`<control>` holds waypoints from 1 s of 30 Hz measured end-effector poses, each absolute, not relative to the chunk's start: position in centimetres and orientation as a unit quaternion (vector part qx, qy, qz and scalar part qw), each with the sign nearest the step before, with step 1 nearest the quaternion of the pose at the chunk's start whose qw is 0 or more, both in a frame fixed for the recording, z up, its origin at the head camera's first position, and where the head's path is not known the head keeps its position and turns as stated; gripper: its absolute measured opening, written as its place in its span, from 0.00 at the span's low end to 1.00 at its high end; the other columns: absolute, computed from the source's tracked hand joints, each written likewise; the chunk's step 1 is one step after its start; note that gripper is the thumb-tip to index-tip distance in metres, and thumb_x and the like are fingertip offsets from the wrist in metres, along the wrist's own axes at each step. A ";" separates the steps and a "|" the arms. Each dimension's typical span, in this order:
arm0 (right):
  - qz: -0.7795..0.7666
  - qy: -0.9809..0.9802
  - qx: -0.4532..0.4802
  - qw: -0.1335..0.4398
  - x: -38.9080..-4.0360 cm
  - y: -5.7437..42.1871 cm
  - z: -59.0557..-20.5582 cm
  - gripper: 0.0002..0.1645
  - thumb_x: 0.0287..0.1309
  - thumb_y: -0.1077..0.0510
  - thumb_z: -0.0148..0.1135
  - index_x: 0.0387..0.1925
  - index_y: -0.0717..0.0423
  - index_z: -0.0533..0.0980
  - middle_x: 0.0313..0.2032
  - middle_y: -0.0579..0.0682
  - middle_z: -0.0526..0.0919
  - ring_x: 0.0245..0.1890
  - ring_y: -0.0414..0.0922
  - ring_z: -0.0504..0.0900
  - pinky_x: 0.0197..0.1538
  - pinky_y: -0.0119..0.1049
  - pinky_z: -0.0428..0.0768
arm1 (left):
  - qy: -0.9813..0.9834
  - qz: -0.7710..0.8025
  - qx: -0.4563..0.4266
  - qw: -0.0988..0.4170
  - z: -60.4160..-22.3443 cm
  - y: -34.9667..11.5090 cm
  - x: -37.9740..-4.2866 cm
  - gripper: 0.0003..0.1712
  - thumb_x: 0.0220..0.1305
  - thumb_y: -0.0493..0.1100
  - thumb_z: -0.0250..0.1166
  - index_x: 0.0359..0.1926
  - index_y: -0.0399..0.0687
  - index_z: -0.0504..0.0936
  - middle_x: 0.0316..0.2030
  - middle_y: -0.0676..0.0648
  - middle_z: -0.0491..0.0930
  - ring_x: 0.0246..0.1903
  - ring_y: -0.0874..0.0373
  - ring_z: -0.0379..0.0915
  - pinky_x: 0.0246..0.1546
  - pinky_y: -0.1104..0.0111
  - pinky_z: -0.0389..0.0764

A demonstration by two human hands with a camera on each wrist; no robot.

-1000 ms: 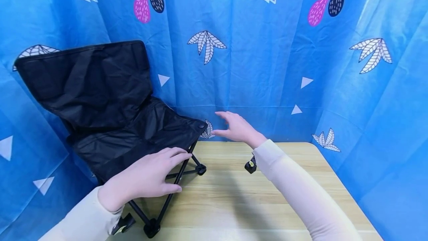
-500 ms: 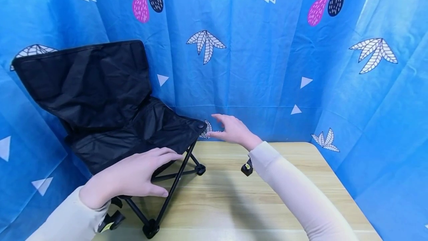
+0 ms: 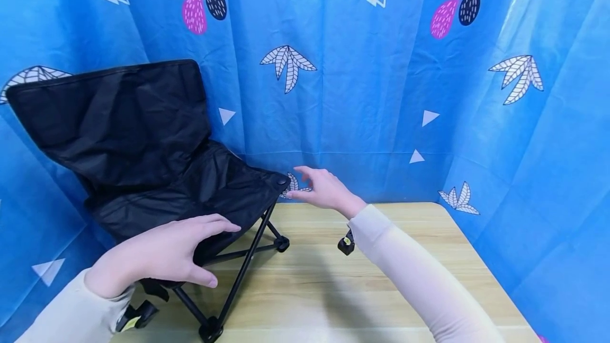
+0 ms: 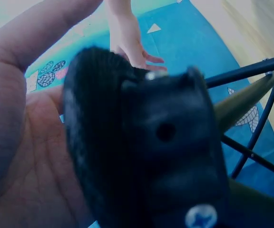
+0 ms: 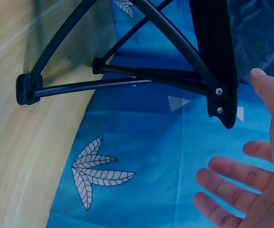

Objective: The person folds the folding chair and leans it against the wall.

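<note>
A black folding camp chair [image 3: 109, 131] stands unfolded at the left of the wooden table. My left hand [image 3: 162, 253] is at the front of the seat, thumb and fingers spread wide. The left wrist view has a seat corner bracket [image 4: 175, 137] close to that palm [image 4: 37, 156]; contact cannot be made out. Beside the right seat corner [image 3: 282, 181] is my right hand [image 3: 324, 189], its fingers parted and holding nothing. In the right wrist view, a small gap separates this hand [image 5: 265, 199] from the screwed corner bracket [image 5: 220, 102].
Crossed black legs [image 3: 243, 274] with plastic feet [image 3: 282, 243] carry the chair on the wooden table [image 3: 410, 300]. A patterned blue curtain [image 3: 352, 99] hangs behind and at both sides. Small black devices [image 3: 346, 243] sit at the wrists.
My left hand has moved left, away from the front leg and along the seat's front. The right hand has come left and slightly down, nearer the seat corner. The chair looks unmoved.
</note>
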State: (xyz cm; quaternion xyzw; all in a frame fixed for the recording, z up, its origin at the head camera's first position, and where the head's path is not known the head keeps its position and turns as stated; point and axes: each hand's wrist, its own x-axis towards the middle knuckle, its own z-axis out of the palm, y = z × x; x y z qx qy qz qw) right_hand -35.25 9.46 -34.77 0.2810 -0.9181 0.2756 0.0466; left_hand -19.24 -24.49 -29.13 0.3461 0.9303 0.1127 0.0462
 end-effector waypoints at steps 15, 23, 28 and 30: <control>0.286 -0.913 0.287 0.049 -35.4 7.6 -34.6 0.49 0.67 0.31 0.71 0.79 0.48 0.70 0.57 0.51 0.88 0.45 0.44 0.85 0.52 0.45 0.86 | 0.934 0.123 0.328 0.070 -28.4 -27.6 -19.7 0.48 0.50 0.67 0.84 0.70 0.59 0.79 0.65 0.56 0.81 0.62 0.50 0.81 0.59 0.53 0.84; 0.294 -0.912 0.283 0.038 -35.7 7.0 -34.5 0.49 0.69 0.32 0.69 0.80 0.53 0.69 0.59 0.56 0.87 0.49 0.48 0.87 0.57 0.49 0.87 | 0.933 0.132 0.319 0.104 -28.6 -28.8 -20.0 0.48 0.48 0.65 0.85 0.68 0.58 0.81 0.60 0.59 0.81 0.59 0.54 0.79 0.58 0.60 0.83; 0.302 -0.910 0.281 0.024 -36.0 6.6 -34.8 0.49 0.70 0.33 0.69 0.79 0.55 0.69 0.58 0.58 0.87 0.48 0.49 0.85 0.56 0.49 0.86 | 0.933 0.145 0.306 0.123 -29.2 -29.8 -20.0 0.45 0.48 0.63 0.86 0.66 0.59 0.82 0.57 0.59 0.81 0.56 0.58 0.77 0.54 0.63 0.83; 0.305 -0.911 0.277 0.021 -36.0 6.3 -35.0 0.48 0.70 0.33 0.69 0.79 0.55 0.69 0.55 0.57 0.87 0.46 0.48 0.84 0.53 0.47 0.86 | 0.931 0.151 0.308 0.124 -29.5 -30.1 -19.9 0.45 0.48 0.62 0.86 0.66 0.58 0.82 0.57 0.59 0.81 0.55 0.59 0.77 0.54 0.63 0.83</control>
